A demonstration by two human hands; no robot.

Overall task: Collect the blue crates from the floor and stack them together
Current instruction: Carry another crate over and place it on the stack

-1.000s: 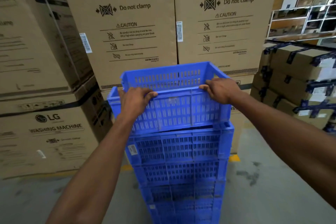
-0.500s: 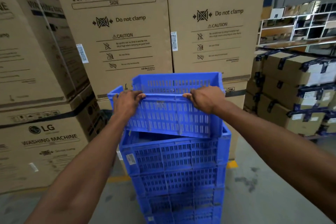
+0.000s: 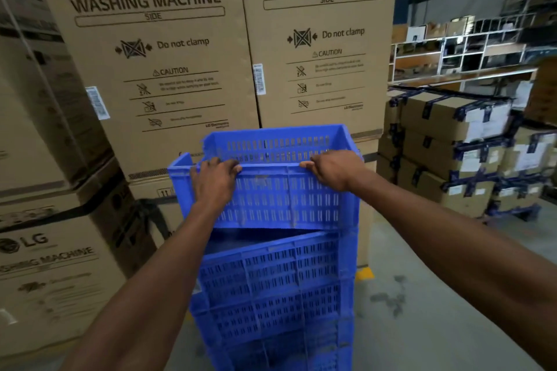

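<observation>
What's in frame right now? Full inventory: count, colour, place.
top crate: 1, blue, held tilted above the stack, near side raised off it
crate stack: at least 3 visible, blue, on the floor, centre; bottom cut off by the frame
washing machine cartons: several, brown, stacked behind and left of the crates
taped boxes: several, brown with dark tape and white labels, piled at right
shelving: 1 rack, pale frame, far right background
floor: grey concrete, stained; yellow mark by the stack
left hand: 1, grips the top crate's near rim, left part
right hand: 1, grips the same rim, right part
</observation>
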